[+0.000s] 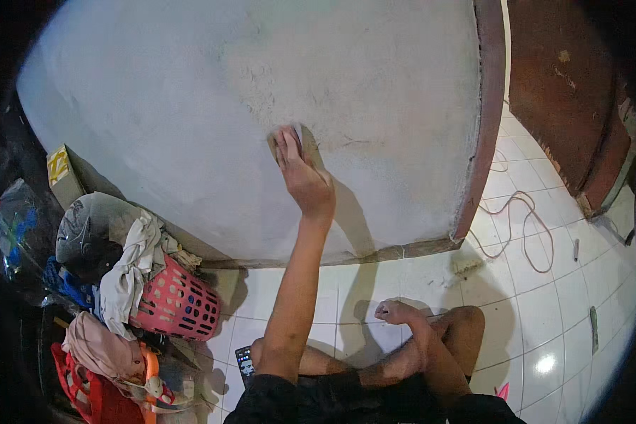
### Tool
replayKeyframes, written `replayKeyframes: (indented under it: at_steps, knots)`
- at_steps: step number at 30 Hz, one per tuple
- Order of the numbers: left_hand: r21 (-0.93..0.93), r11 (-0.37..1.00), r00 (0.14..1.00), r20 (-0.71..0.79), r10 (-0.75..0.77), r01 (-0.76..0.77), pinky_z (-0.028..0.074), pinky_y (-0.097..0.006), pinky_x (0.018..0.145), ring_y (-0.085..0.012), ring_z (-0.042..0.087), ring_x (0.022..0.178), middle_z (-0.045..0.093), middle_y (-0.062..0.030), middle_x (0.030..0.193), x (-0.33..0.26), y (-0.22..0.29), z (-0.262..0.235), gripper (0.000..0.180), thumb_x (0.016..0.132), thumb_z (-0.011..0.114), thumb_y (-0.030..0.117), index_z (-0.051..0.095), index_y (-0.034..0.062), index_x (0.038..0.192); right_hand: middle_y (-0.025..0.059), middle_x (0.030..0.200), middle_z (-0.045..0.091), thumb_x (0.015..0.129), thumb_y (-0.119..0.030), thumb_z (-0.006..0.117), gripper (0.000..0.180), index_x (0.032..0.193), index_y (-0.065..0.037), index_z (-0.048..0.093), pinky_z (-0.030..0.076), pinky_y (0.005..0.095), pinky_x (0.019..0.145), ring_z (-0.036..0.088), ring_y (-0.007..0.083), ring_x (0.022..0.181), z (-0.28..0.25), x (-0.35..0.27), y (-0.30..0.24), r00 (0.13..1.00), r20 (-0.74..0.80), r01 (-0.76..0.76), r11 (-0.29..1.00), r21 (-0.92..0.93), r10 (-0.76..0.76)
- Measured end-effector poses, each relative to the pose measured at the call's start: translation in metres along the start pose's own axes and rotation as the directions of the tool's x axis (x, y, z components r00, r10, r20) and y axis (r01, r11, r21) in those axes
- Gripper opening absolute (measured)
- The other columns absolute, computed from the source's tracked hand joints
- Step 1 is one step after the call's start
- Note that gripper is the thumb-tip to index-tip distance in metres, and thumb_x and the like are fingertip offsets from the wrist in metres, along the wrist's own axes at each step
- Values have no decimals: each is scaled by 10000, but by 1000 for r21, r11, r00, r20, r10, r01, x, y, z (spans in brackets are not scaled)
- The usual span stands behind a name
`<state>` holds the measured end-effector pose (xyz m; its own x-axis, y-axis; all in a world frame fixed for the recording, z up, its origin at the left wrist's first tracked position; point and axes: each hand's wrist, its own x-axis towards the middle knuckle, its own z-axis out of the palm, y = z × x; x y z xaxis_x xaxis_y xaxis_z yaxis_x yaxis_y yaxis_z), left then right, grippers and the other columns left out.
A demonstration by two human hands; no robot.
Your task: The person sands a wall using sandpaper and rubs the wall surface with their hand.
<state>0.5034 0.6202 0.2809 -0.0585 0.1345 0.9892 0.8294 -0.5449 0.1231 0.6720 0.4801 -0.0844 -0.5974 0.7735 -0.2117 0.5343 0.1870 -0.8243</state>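
Note:
My left hand (307,177) reaches up to a pale plastered wall (191,141). Its fingers press a small folded sheet (298,131), grey and brownish and resembling sandpaper, flat against the surface. Most of that sheet is hidden under the fingers. Around and above it, the plaster has rough, flaking patches (258,78) and fine cracks. My right hand (397,312) hangs loosely curled beside my bent knee, its forearm resting over the leg; nothing shows in it. A phone (245,362) with its screen lit lies against my left leg.
On the left, a pink laundry basket (180,300) stands among heaped clothes (102,346), a grey cap (95,226) and a box (63,177). A thin cable (530,233) loops over white floor tiles (544,304) on the right. Brown wood (565,85) stands beyond the wall's edge.

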Motion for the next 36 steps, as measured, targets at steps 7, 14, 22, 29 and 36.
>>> replayKeyframes:
  at_steps: [7, 14, 22, 29, 36]
  knots:
    - [51, 999, 990, 142, 13, -21, 303, -516, 1137, -437, 365, 1366, 460, -251, 1415, -58, -5, -8, 482, 914, 462, -58, 354, -95, 1382, 170, 1069, 683, 887, -386, 611, 396, 1086, -47, 664, 476, 440, 926, 620, 348, 1046, -8, -5, -16, 996, -23, -84, 992, 91, 87]
    - [69, 976, 978, 36, 204, -206, 322, -508, 1131, -401, 390, 1363, 481, -237, 1403, -20, -4, -10, 481, 904, 471, -69, 370, -82, 1374, 158, 1103, 674, 900, -396, 587, 393, 1095, -65, 668, 442, 420, 980, 576, 320, 1133, -10, -6, -22, 997, 1, -75, 997, 32, 75]
    - [34, 999, 999, -39, 32, -31, 312, -490, 1140, -415, 373, 1366, 483, -248, 1390, 30, -5, 1, 541, 874, 494, -98, 338, -99, 1392, 167, 977, 686, 903, -330, 640, 348, 1068, -23, 658, 530, 392, 804, 674, 255, 856, -9, -5, -15, 988, -103, 107, 993, -48, -112]
    - [23, 998, 995, 84, 56, -59, 315, -483, 1141, -379, 380, 1376, 480, -224, 1407, -58, -12, -12, 462, 927, 458, -50, 368, -74, 1380, 174, 1024, 687, 895, -322, 644, 332, 1055, -31, 663, 525, 401, 826, 666, 292, 921, -11, -8, -19, 997, -69, -41, 999, 18, 42]
    - [129, 984, 991, 59, 118, -125, 205, -557, 1158, -434, 290, 1409, 408, -252, 1455, 14, -13, -22, 481, 920, 465, -32, 344, -52, 1385, 165, 1118, 660, 899, -396, 610, 380, 1064, -59, 664, 480, 415, 927, 619, 312, 1059, -14, -12, -21, 994, -11, -110, 992, 54, 111]
